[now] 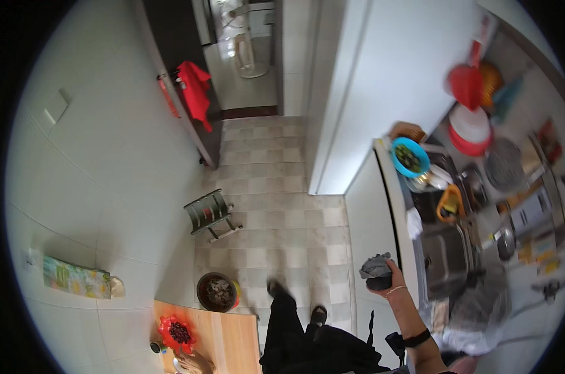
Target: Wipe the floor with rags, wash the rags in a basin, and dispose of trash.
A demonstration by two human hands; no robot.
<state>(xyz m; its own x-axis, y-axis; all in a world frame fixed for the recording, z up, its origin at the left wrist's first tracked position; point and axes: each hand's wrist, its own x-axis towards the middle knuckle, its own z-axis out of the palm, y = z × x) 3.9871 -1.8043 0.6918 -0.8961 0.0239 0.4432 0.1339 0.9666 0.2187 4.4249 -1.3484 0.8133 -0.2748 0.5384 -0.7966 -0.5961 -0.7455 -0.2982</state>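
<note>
My right hand [391, 279] grips a bunched grey cloth [376, 266] with a dark part under it, beside the front of the counter at the right. A bracelet and a black band are on that arm. At the bottom left my left hand [194, 362] has its fingers over the rim of a white round dish [179, 366], partly hidden and cut off by the picture's edge. Just beyond that hand, a red flower-shaped plate [162, 329] with dark red fruit stands on the wooden table [231, 336]. A small dark-lidded jar [156, 347] is next to the plate.
A bin [202, 299] with waste stands beside the table, a folding stool [207, 212] farther off. On the right are a steel sink [446, 262], a blue basin [394, 161] of green vegetables and an orange basket [440, 210]. A red cloth [196, 91] hangs on the open door [163, 28].
</note>
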